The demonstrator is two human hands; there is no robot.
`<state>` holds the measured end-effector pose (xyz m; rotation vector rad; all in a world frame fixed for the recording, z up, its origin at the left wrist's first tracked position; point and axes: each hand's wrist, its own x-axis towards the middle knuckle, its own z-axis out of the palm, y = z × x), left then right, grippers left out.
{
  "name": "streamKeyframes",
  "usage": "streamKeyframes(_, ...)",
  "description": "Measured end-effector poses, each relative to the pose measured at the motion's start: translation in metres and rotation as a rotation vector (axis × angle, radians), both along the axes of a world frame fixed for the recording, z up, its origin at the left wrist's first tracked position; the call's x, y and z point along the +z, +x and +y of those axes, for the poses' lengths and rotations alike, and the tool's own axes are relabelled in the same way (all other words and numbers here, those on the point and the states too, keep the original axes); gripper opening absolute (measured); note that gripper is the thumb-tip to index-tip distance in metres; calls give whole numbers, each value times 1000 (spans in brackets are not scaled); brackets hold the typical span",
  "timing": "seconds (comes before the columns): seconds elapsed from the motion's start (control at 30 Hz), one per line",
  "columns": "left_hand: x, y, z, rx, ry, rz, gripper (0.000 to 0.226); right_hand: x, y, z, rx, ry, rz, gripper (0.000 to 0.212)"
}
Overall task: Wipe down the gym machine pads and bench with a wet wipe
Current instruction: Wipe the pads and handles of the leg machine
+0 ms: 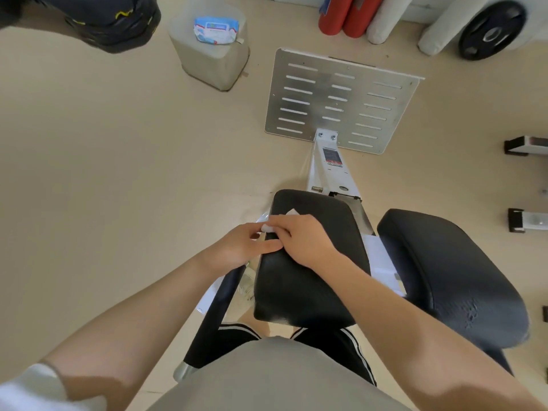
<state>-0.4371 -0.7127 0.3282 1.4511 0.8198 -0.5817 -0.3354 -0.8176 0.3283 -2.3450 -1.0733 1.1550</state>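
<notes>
Here the black pad [308, 259] runs lengthwise away from the person; both hands, left [241, 247] and right [305, 241], pinch 1 white wipe [292, 213] atop it.

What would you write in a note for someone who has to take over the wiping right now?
Left hand: at the left edge of the near black pad, fingers touching the wet wipe.
Right hand: lying on the pad over the wipe, pinching it; a white corner of the wipe shows past the fingers.
The wipes pack sits on a grey block on the floor ahead.
Done: a wipe is out and on the near pad; I cannot tell how much has been wiped.
Left: finish this pad, then the second black pad to the right, and the bench.
</notes>
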Motion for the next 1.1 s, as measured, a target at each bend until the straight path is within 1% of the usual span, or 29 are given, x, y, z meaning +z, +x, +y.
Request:
streamKeyframes(0.1, -3, -2, 2, -22, -33, 4, 48, 2, 9, -3, -19, 9, 4, 31)
streamKeyframes(0.2, -7, -3, 4, -42, -54, -7, 52, -17, 40, -6, -125, -173, -77, 32)
streamKeyframes(0.27, -10, -2, 4, -64, -55, -24, 47, -28, 57, -6, -180, -319, -133, 33)
streamKeyframes(0.3, -11, -3, 4, -64, -60, -30, 43, -31, 60, -4, -199, -346, -140, 32)
streamKeyframes(0.33, -11, -3, 4, -54, -76, -42, 39, -29, 59, 0, -222, -336, -129, 32)
streamKeyframes(0.4, -11, -5, 5, -26, -111, -60, 27, -21, 43, 7, -237, -238, -64, 31)
streamKeyframes(0.47, -10, -5, 4, 8, -101, -67, 24, -6, 14, 9, -140, -97, -31, 31)
streamKeyframes(0.53, -8, -5, 3, -13, -54, -80, 31, 7, -5, 4, -49, -21, 15, 31)
streamKeyframes(0.63, -4, -3, 5, -28, -47, -78, 46, 7, 8, -4, -58, -6, 51, 30)
streamKeyframes(0.77, -3, 2, 6, -89, 29, -50, 61, -16, 50, -15, -247, -114, 11, 30)
streamKeyframes(0.87, -5, 3, 4, -96, 38, -40, 57, -37, 74, -24, -289, -338, -86, 32)
streamKeyframes(0.9, -6, 2, 4, -81, 21, -32, 54, -39, 76, -23, -296, -376, -101, 32)
streamKeyframes(0.93, -7, 2, 5, -65, 3, -25, 53, -35, 73, -21, -302, -357, -93, 32)
streamKeyframes(1.0, -6, 2, 5, -35, -39, -9, 56, -18, 54, -18, -272, -202, -8, 31)
streamKeyframes(1.07, -3, 4, 5, 1, -60, -14, 59, 3, 28, -21, -147, -40, 22, 29)
streamKeyframes(1.1, -1, 5, 4, 7, -61, -10, 65, 10, 17, -26, -65, 4, 16, 30)
